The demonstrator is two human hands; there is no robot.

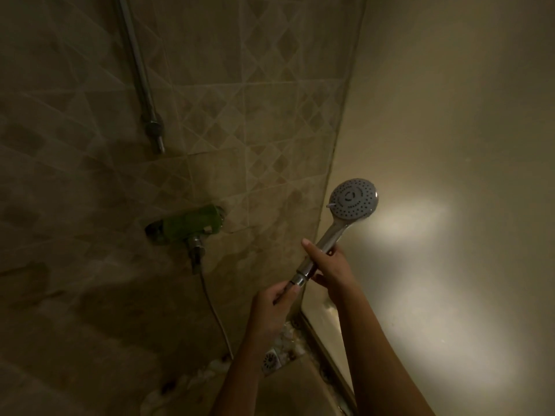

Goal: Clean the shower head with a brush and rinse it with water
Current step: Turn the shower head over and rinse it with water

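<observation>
In a dim shower stall, both my forearms come in from the bottom edge, elbows cut off. My left hand [274,301] pinches the nut [298,280] where the hose [214,310] joins the handle [327,240], fingers curled; their tips are lost in shadow. My right hand [329,265] grips the handle just above it, thumb laid straight along the metal, the other fingers wrapped round behind and out of sight. The shower head [354,199] is held up at a slant in front of the corner, its face with the spray holes turned to me.

Below, between my arms, a floor drain [270,360] shows in part, pale pebbles round it. The hose runs down from a green mixer [192,223] on the tiled wall [75,175] and passes behind my left forearm. The mixer's controls are too dark to read. Above it a rail [138,64] runs off the top edge. At right, a bright patch lies on a plain wall [450,115].
</observation>
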